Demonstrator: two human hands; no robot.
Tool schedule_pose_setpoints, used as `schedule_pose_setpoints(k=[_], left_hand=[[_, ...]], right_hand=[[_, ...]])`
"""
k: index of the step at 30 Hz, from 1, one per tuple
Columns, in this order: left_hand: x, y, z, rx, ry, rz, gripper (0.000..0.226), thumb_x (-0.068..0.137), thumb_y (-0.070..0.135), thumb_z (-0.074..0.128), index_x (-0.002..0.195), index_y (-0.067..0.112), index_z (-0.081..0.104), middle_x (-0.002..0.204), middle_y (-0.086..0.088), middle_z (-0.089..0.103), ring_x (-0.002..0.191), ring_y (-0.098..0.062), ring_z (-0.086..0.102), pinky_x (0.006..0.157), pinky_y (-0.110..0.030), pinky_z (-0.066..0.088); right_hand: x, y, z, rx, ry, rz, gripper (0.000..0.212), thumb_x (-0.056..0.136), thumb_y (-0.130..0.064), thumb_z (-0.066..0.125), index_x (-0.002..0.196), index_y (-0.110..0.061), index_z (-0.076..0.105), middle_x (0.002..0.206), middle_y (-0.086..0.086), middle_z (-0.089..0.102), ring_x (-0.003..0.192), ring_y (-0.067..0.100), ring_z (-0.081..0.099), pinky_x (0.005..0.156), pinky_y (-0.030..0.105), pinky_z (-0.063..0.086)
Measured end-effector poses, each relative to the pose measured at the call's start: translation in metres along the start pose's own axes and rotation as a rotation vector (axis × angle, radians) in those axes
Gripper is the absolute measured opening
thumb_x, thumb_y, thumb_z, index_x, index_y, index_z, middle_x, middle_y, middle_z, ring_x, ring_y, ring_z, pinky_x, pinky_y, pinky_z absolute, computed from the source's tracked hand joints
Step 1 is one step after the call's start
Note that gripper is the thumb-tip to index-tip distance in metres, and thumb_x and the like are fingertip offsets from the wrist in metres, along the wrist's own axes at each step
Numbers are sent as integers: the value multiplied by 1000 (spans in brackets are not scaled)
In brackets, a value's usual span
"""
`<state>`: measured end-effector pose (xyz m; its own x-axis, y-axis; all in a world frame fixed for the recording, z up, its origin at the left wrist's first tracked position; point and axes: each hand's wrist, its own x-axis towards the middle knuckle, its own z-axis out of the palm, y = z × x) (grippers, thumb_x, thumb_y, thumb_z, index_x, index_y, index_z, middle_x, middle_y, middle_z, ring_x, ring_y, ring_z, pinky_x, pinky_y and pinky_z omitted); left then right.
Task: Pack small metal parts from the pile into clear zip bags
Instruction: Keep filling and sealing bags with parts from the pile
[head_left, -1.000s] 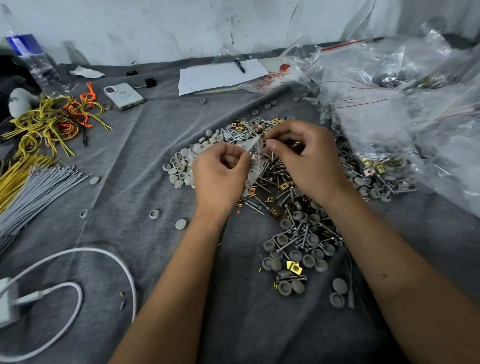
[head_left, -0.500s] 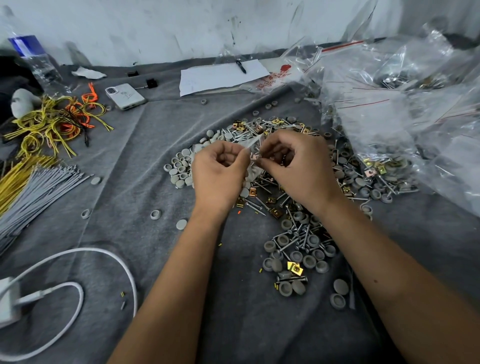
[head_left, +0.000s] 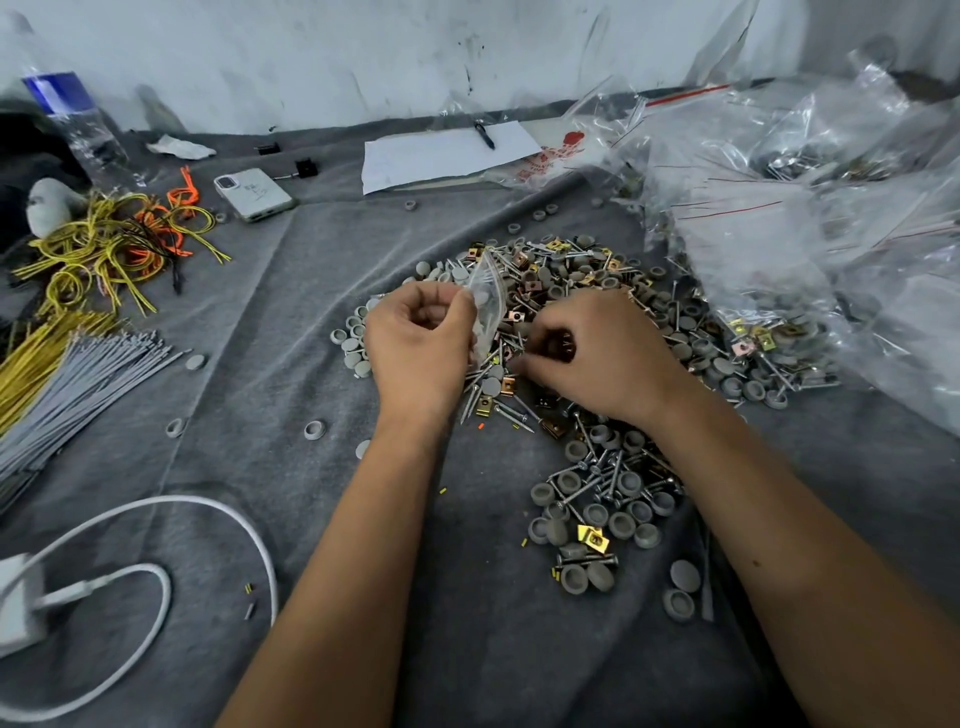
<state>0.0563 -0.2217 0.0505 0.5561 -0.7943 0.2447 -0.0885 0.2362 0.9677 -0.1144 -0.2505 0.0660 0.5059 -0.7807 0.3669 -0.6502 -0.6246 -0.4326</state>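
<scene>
A pile of screws, grey caps and brass clips (head_left: 613, 467) spreads over the grey cloth from the middle to the right. My left hand (head_left: 421, 348) pinches a small clear zip bag (head_left: 488, 301) by its edge and holds it upright above the pile's left side; a few parts show inside it. My right hand (head_left: 592, 353) lies low on the pile just right of the bag, its fingers curled down among the parts. What those fingers hold is hidden.
A heap of clear zip bags (head_left: 779, 228), some filled, covers the right side. Paper with a pen (head_left: 441, 150) lies at the back. A phone (head_left: 254, 195), yellow and orange wire ties (head_left: 109, 244), grey ties (head_left: 78, 379) and a white charger cable (head_left: 156, 519) lie left.
My right hand has dropped from the bag's mouth down onto the pile. My left hand still holds the bag, which now stands more upright and uncovered.
</scene>
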Motion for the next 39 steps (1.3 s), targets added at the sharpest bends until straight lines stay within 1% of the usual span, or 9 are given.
schedule_pose_setpoints(k=[6, 11, 16, 18, 21, 26, 31, 37, 39], left_hand=[[-1, 0, 0, 9, 23, 0, 12, 87, 9, 70, 76, 15, 71, 55, 4, 64, 44, -7, 54, 43, -22, 43], [0, 0, 0, 30, 29, -12, 11, 88, 10, 70, 78, 14, 71, 55, 4, 64, 44, -8, 55, 44, -22, 44], [-2, -2, 2, 143, 5, 30, 10, 90, 11, 73, 80, 13, 72, 64, -5, 68, 53, -16, 59, 52, -32, 50], [-5, -2, 3, 212, -43, 65, 8, 90, 11, 73, 82, 12, 73, 66, -3, 68, 58, -14, 61, 55, -31, 49], [-8, 0, 5, 285, -89, 108, 10, 91, 10, 75, 82, 15, 73, 64, 9, 63, 58, -6, 58, 55, -21, 47], [-12, 5, 7, 328, -123, 134, 7, 91, 8, 74, 84, 10, 73, 62, 9, 61, 56, -9, 58, 53, -21, 45], [-15, 9, 8, 305, -156, 121, 8, 92, 9, 73, 84, 8, 72, 62, 0, 63, 60, -27, 65, 54, -37, 53], [-16, 9, 9, 193, -179, 93, 10, 90, 4, 72, 81, 9, 71, 63, -7, 65, 58, -25, 61, 54, -39, 50], [-14, 8, 7, 167, -145, 80, 9, 91, 8, 74, 83, 12, 72, 66, -6, 68, 58, -18, 60, 52, -32, 49]], right_hand=[[0, -5, -5, -70, -242, -18, 18, 85, -36, 80, 78, -34, 63, 83, -15, 55, 83, 11, 57, 76, 35, 52], [0, -5, -1, -37, -149, 19, 9, 93, -25, 73, 92, -17, 70, 97, -3, 61, 93, 16, 58, 86, 38, 52], [3, -6, -3, 81, 120, 93, 5, 102, -17, 61, 102, -11, 62, 97, -4, 61, 86, 9, 56, 79, 22, 46], [2, -8, -4, 127, 190, 86, 1, 100, -11, 63, 99, -10, 63, 88, -8, 60, 74, -3, 55, 70, 7, 40], [2, -8, -4, 157, 217, 46, 3, 93, -8, 72, 95, -10, 70, 83, -10, 64, 72, -11, 55, 69, 0, 38], [2, -5, -1, 154, 197, -1, 11, 87, -6, 78, 97, -12, 78, 91, -2, 75, 79, 5, 66, 77, 13, 51], [1, -8, 0, 201, 309, 1, 12, 82, -6, 82, 91, -13, 77, 83, -5, 74, 73, 3, 67, 70, 13, 52], [2, -10, 6, 86, 247, -49, 18, 82, -8, 81, 100, -11, 80, 95, 4, 72, 88, 20, 65, 82, 35, 53], [2, -8, 7, 71, 226, -49, 17, 88, -13, 78, 104, -11, 80, 97, 5, 68, 90, 22, 63, 82, 42, 53]])
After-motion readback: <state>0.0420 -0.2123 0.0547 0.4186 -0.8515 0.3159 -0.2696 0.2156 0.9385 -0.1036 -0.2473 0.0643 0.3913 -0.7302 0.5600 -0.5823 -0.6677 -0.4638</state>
